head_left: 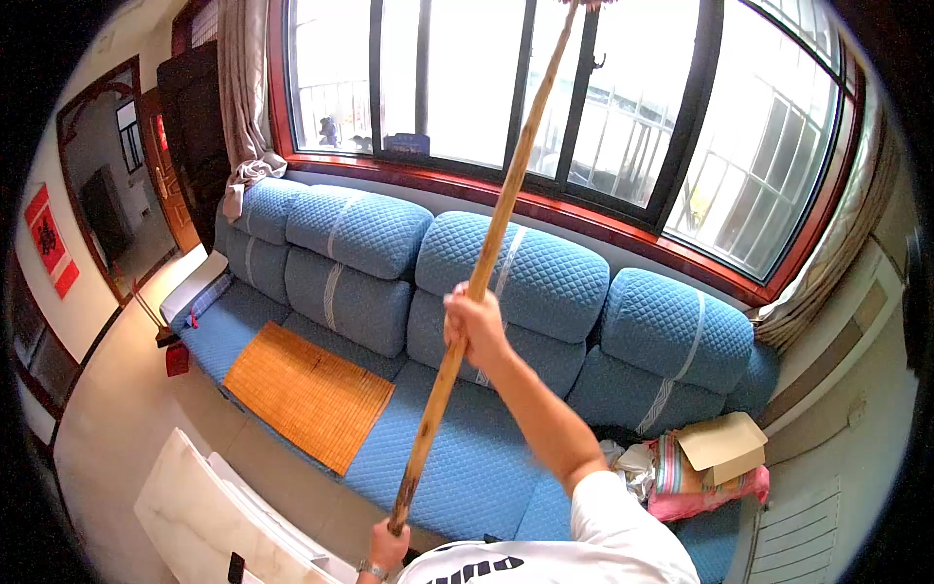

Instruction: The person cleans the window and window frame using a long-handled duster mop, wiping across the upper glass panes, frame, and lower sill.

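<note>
A long wooden pole [495,229] slants up across the view, its lower end near my body and its top at the upper edge, where a dark reddish head is only partly visible. My right hand [475,323] is wrapped round the middle of the pole, in front of the blue sofa [438,438]. Low in the view, my left hand [388,547] grips the pole's bottom end, with a watch or bracelet on the wrist. Behind the upper pole is a wide window [467,88] with dark frames.
An orange woven mat [308,397] lies on the sofa's left part. A marble-topped table [209,511] stands at lower left. Cardboard [722,445] and striped cloth lie at the sofa's right end. Curtains [246,88] hang beside the window.
</note>
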